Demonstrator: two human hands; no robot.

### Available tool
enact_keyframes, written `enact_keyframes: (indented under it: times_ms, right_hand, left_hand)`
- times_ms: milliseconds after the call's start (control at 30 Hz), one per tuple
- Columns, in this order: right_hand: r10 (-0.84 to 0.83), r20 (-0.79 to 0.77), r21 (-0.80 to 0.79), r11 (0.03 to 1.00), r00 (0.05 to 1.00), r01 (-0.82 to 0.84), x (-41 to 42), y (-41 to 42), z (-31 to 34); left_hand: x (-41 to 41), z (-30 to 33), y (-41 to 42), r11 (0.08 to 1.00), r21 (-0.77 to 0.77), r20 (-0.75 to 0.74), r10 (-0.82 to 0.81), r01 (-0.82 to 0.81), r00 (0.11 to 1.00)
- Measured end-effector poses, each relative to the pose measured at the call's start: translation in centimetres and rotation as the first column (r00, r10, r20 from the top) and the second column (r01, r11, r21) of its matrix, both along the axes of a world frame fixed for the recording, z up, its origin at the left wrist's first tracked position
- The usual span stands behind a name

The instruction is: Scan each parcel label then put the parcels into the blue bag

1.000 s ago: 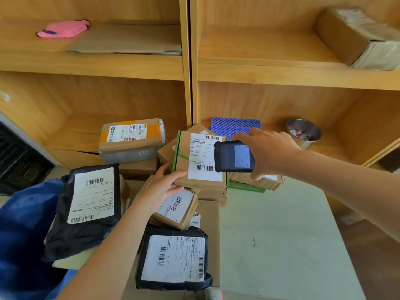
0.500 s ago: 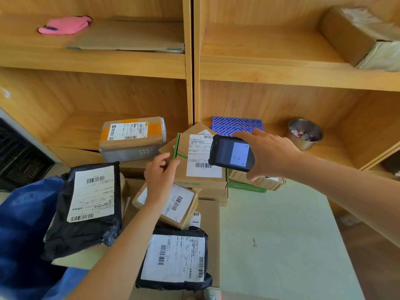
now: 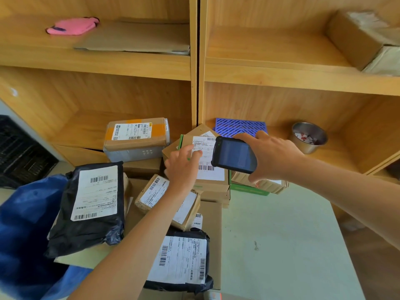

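The right hand [image 3: 273, 158] grips a dark scanner [image 3: 234, 155], fingers and thumb curled round its far end, holding it just above the right edge of a brown box [image 3: 207, 176] with a green edge and a white label [image 3: 208, 161]. The left hand [image 3: 183, 164] reaches onto the left side of that same box, fingers loosely spread and resting on the label and top, gripping nothing as far as I can tell.

Taking that box as the landmark: a smaller brown box [image 3: 155, 191] lies just in front of it, under the left forearm; a black mailer [image 3: 179, 263] lies nearer the person; another black mailer [image 3: 91, 204] sits to the front left, leaning at the rim of the blue bag [image 3: 23, 226], which is well to the left.

To do this scan well, I would keep the box pinned flat with the left hand but slide its fingers clear of the barcode, and hold the scanner square over the label until it reads, then carry the box left into the bag.
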State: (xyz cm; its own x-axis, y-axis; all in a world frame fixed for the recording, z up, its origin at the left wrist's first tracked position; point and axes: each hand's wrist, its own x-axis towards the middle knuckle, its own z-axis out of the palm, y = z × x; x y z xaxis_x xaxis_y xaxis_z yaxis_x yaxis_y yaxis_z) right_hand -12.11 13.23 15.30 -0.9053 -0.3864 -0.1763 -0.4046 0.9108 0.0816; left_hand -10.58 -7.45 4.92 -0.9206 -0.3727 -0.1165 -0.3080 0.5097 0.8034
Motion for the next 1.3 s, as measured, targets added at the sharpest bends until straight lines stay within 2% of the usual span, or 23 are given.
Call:
enact_keyframes:
  times_ms: [67, 133, 167, 233, 333, 433, 1000, 1300]
  right_hand:
    - [-0.002, -0.016, 0.023, 1.000, 1.000, 0.002, -0.2, -0.1, 0.1]
    - [0.002, -0.023, 0.042, 0.999, 1.000, -0.001, -0.4, -0.2, 0.0]
    - [0.005, -0.020, 0.048, 0.999, 1.000, -0.004, -0.5, -0.2, -0.1]
    - [0.015, -0.013, 0.063, 0.998, 1.000, -0.014, -0.8, -0.4, -0.2]
    - [0.024, 0.004, 0.089, 0.996, 1.000, -0.025, -1.1, -0.7, 0.0]
    - [0.045, 0.017, 0.115, 0.992, 0.999, -0.047, -1.2, -1.1, 0.3]
    - [0.016, 0.047, 0.190, 0.981, 0.999, -0.025, 0.6, 0.0, 1.9]
    - [-0.004, 0.061, 0.176, 0.984, 0.998, -0.007, 1.2, 0.6, 2.3]
  left_hand:
    - [0.1, -0.4, -1.2, 0.993, -0.100, 0.011, 0.072, -0.071, 0.997]
    - [0.1, -1.2, -2.5, 0.990, -0.109, 0.014, 0.097, -0.095, 0.995]
    - [0.1, -1.8, -3.1, 0.994, -0.057, 0.045, 0.091, -0.088, 0.995]
    - [0.2, -2.5, -4.1, 0.981, 0.166, 0.148, 0.077, -0.101, 0.986]
    - [0.8, -2.7, -4.7, 0.830, 0.519, 0.273, 0.065, -0.204, 0.960]
    - [1.0, -2.8, -4.8, 0.740, 0.635, 0.290, 0.037, -0.221, 0.956]
    - [2.2, -3.1, -5.7, 0.716, 0.688, 0.249, -0.082, -0.117, 0.965]
    - [2.5, -2.9, -5.6, 0.725, 0.683, 0.236, -0.102, -0.090, 0.966]
